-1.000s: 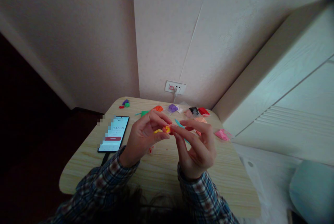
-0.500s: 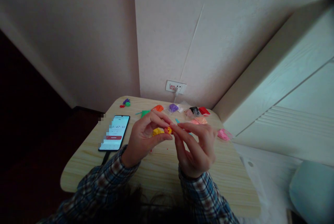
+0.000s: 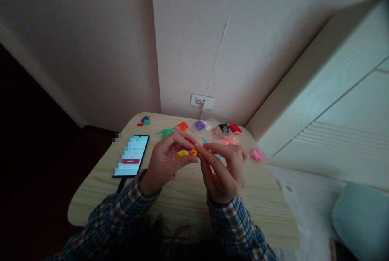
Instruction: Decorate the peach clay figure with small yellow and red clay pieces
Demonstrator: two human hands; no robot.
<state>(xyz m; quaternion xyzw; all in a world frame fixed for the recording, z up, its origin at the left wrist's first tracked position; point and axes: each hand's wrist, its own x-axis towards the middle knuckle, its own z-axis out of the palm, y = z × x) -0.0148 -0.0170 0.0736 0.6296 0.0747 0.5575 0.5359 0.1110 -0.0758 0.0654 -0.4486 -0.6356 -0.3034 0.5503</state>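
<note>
A small lump of yellow and orange modelling clay [image 3: 193, 152] is held up over the table between my hands. My left hand [image 3: 168, 153] pinches it from the left, with thumb below and fingers above. From the right, the closed fingertips of my right hand [image 3: 223, 167] press against it; they cover its right side. Behind my left fingers lies yellow clay [image 3: 182, 154], partly hidden. Green clay [image 3: 167, 133] shows just beyond that hand. A light-blue stick-like tool [image 3: 204, 141] is partly covered by my right hand.
On the wooden table [image 3: 179, 204], a phone [image 3: 133, 155] showing a timer lies left. Along the back are orange clay [image 3: 182, 126], purple clay [image 3: 199, 125], black clay [image 3: 224, 128] and red clay [image 3: 235, 128]. Pink clay [image 3: 257, 155] sits near the right edge. A wall socket [image 3: 202, 101] is behind.
The whole view has shifted slightly. Both hands stay at the clay lump, with the right fingers only a little changed in pose.
</note>
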